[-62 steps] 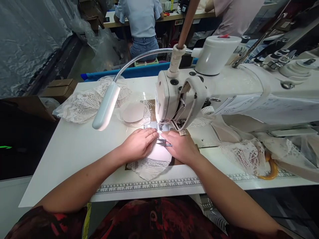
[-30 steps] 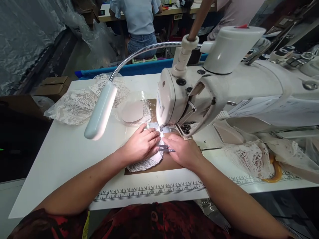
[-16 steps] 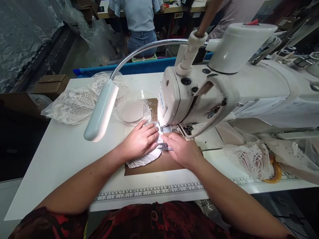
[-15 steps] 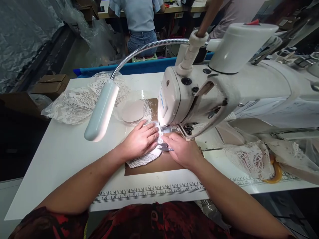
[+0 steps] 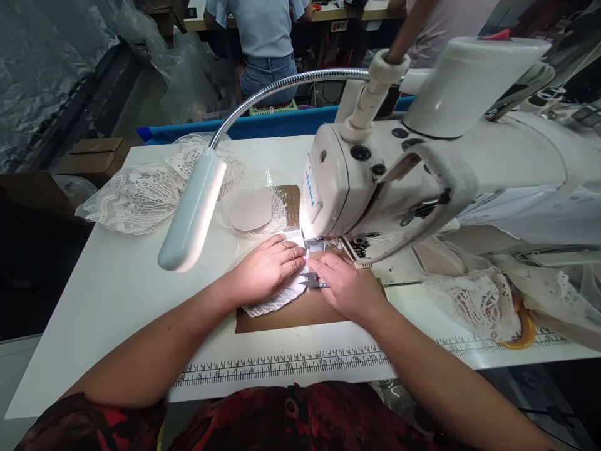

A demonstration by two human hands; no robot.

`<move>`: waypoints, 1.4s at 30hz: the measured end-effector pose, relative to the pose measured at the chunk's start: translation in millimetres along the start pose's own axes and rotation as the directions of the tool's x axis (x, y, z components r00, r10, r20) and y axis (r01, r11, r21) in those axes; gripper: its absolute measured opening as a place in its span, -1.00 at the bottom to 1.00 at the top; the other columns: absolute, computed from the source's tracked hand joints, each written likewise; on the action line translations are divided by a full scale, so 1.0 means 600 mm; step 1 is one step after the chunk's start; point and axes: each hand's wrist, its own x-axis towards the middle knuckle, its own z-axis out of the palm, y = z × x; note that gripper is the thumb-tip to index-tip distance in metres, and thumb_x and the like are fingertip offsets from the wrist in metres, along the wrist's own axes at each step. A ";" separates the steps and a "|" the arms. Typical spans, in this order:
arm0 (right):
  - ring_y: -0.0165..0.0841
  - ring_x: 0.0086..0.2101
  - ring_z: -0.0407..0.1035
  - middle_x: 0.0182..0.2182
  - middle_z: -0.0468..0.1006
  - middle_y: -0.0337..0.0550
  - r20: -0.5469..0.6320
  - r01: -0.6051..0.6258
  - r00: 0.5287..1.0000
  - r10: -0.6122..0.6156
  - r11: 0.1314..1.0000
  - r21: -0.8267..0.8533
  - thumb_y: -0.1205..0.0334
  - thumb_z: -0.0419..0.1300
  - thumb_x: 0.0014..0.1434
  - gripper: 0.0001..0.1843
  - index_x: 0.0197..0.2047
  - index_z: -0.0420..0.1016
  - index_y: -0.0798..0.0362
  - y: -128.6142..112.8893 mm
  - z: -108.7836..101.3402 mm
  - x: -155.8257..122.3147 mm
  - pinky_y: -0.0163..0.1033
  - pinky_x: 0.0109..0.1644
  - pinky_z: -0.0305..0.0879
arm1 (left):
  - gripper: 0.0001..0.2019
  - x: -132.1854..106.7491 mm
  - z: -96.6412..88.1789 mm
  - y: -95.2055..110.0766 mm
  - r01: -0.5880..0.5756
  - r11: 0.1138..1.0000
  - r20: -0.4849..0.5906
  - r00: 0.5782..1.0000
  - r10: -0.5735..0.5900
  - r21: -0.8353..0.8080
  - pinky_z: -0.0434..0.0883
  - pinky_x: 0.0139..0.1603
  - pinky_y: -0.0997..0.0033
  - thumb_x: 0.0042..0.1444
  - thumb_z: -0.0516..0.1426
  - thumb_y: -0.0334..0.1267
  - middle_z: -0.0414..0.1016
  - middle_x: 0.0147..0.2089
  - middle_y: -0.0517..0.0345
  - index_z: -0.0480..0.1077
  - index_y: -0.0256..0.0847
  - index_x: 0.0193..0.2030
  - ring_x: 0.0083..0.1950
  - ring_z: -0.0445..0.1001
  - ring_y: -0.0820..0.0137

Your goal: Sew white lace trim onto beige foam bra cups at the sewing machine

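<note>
My left hand [image 5: 267, 270] lies flat, fingers stretched, on a white lace piece [image 5: 277, 299] that sits on a brown patch of the table in front of the needle area of a white sewing machine [image 5: 422, 169]. My right hand [image 5: 345, 285] rests just right of it with fingers curled around small grey thread snips [image 5: 312, 280], whose blades point left toward my left fingertips. Both hands sit directly below the machine head, lit by a gooseneck lamp [image 5: 192, 210].
A heap of white lace [image 5: 136, 197] and a beige oval pad [image 5: 251, 211] lie at the back left of the white table [image 5: 117, 294]. More lace and beige fabric [image 5: 474, 300] pile at the right. A printed ruler [image 5: 282, 363] runs along the front edge. Other people sit at a bench behind.
The lace piece has slid away from me toward the needle, with less of it showing below my left hand. Both hands moved slightly forward with it; the view shifted closer to the machine.
</note>
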 end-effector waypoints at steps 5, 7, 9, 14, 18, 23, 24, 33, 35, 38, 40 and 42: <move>-0.36 -0.36 0.39 -0.22 0.56 -0.16 0.059 -0.077 0.995 0.081 0.995 -0.067 0.38 0.02 0.12 -0.50 0.12 0.40 -0.06 -0.009 -0.001 0.004 -0.26 -0.46 0.09 | -0.73 0.005 0.001 -0.002 0.036 0.999 -0.046 0.998 -0.036 0.007 0.38 0.02 0.12 0.25 0.00 -0.36 0.47 0.04 -0.14 0.42 -0.38 -0.01 -0.01 0.41 0.19; -0.36 -0.36 0.39 -0.22 0.56 -0.17 0.065 -0.077 0.995 0.080 0.996 -0.052 0.36 0.02 0.12 -0.50 0.13 0.39 -0.07 -0.007 -0.002 0.003 -0.27 -0.47 0.09 | -0.72 0.003 0.001 -0.004 0.042 0.999 -0.040 0.998 -0.042 0.020 0.38 0.03 0.11 0.25 0.00 -0.35 0.46 0.07 -0.13 0.41 -0.37 0.02 -0.01 0.41 0.19; -0.37 -0.35 0.40 -0.22 0.57 -0.21 0.059 -0.069 0.996 0.069 0.998 -0.008 0.34 0.04 0.11 -0.51 0.12 0.40 -0.09 -0.004 -0.003 0.000 -0.28 -0.46 0.11 | -0.71 0.000 0.003 -0.005 0.047 0.999 -0.030 0.998 -0.046 0.028 0.36 0.06 0.09 0.26 -0.01 -0.35 0.44 0.10 -0.12 0.38 -0.36 0.06 0.04 0.39 0.17; -0.38 -0.30 0.40 -0.24 0.58 -0.22 0.014 -0.003 1.000 0.002 0.993 0.118 0.34 0.05 0.09 -0.54 0.06 0.45 -0.04 0.002 -0.004 -0.006 -0.31 -0.42 0.16 | -0.70 -0.006 0.005 -0.004 0.059 0.998 -0.001 0.998 -0.059 -0.013 0.35 0.11 0.12 0.29 -0.02 -0.32 0.42 0.14 -0.07 0.36 -0.30 0.10 0.11 0.36 0.20; -0.38 -0.33 0.39 -0.28 0.58 -0.21 0.031 -0.023 0.999 0.019 0.990 0.141 0.35 0.06 0.07 -0.52 0.07 0.45 -0.04 0.000 -0.006 -0.006 -0.31 -0.44 0.16 | -0.69 -0.005 0.002 -0.003 0.087 0.995 0.022 0.996 -0.087 -0.043 0.36 0.09 0.12 0.28 -0.02 -0.30 0.42 0.14 -0.06 0.37 -0.28 0.10 0.09 0.38 0.20; -0.37 -0.40 0.37 -0.34 0.57 -0.18 0.048 -0.061 0.997 0.057 0.993 0.100 0.34 0.03 0.09 -0.54 0.06 0.46 -0.05 -0.003 -0.001 -0.001 -0.31 -0.44 0.17 | -0.68 -0.001 -0.002 -0.009 0.087 0.995 -0.002 0.996 -0.087 -0.056 0.36 0.07 0.11 0.23 -0.01 -0.35 0.43 0.12 -0.10 0.37 -0.31 0.09 0.06 0.40 0.18; -0.36 -0.40 0.37 -0.34 0.56 -0.17 0.053 -0.065 0.997 0.060 0.993 0.094 0.34 0.03 0.09 -0.52 0.08 0.45 -0.04 -0.003 0.000 0.001 -0.31 -0.43 0.18 | -0.68 0.000 -0.002 -0.011 0.090 0.994 -0.007 0.996 -0.091 -0.058 0.36 0.07 0.10 0.22 -0.01 -0.37 0.43 0.12 -0.11 0.37 -0.32 0.09 0.06 0.40 0.18; -0.33 -0.30 0.40 -0.15 0.55 -0.11 0.127 -0.105 0.987 0.093 0.990 0.094 0.36 0.01 0.10 -0.46 0.17 0.36 -0.03 -0.010 -0.008 0.014 -0.30 -0.40 0.22 | -0.64 0.002 0.000 -0.022 0.181 0.981 -0.038 0.982 -0.184 -0.075 0.32 0.12 0.06 0.19 -0.01 -0.38 0.42 0.10 -0.14 0.33 -0.31 0.12 0.11 0.37 0.16; -0.33 -0.31 0.41 -0.14 0.55 -0.13 0.116 -0.107 0.989 0.096 0.990 0.092 0.36 0.02 0.09 -0.46 0.15 0.37 -0.05 -0.010 -0.008 0.013 -0.30 -0.43 0.19 | -0.62 0.000 0.000 -0.021 0.197 0.978 -0.027 0.980 -0.199 -0.062 0.31 0.13 0.04 0.18 0.00 -0.37 0.38 0.14 -0.15 0.31 -0.31 0.14 0.14 0.34 0.14; -0.33 -0.32 0.41 -0.15 0.56 -0.17 0.078 -0.101 0.993 0.092 0.989 0.112 0.36 0.03 0.07 -0.47 0.12 0.39 -0.06 -0.010 -0.007 0.012 -0.29 -0.43 0.18 | -0.61 -0.003 0.002 -0.020 0.225 0.974 -0.015 0.974 -0.225 -0.026 0.30 0.14 0.04 0.20 -0.01 -0.33 0.34 0.18 -0.18 0.30 -0.32 0.16 0.17 0.30 0.12; -0.33 -0.31 0.41 -0.15 0.56 -0.18 0.039 -0.097 0.995 0.093 0.986 0.135 0.38 0.04 0.04 -0.47 0.09 0.43 -0.06 -0.011 -0.008 0.011 -0.29 -0.41 0.21 | -0.62 -0.003 0.003 -0.019 0.256 0.967 -0.030 0.966 -0.256 0.007 0.30 0.13 0.04 0.21 -0.02 -0.30 0.33 0.17 -0.18 0.30 -0.32 0.15 0.18 0.29 0.11; -0.34 -0.31 0.41 -0.16 0.56 -0.19 -0.003 -0.089 0.996 0.091 0.980 0.178 0.43 0.03 0.01 -0.48 0.05 0.46 -0.05 -0.012 -0.010 0.010 -0.29 -0.37 0.25 | -0.63 -0.002 0.003 -0.015 0.289 0.956 -0.053 0.956 -0.287 0.041 0.29 0.13 0.03 0.22 -0.02 -0.28 0.34 0.16 -0.17 0.32 -0.32 0.13 0.18 0.27 0.09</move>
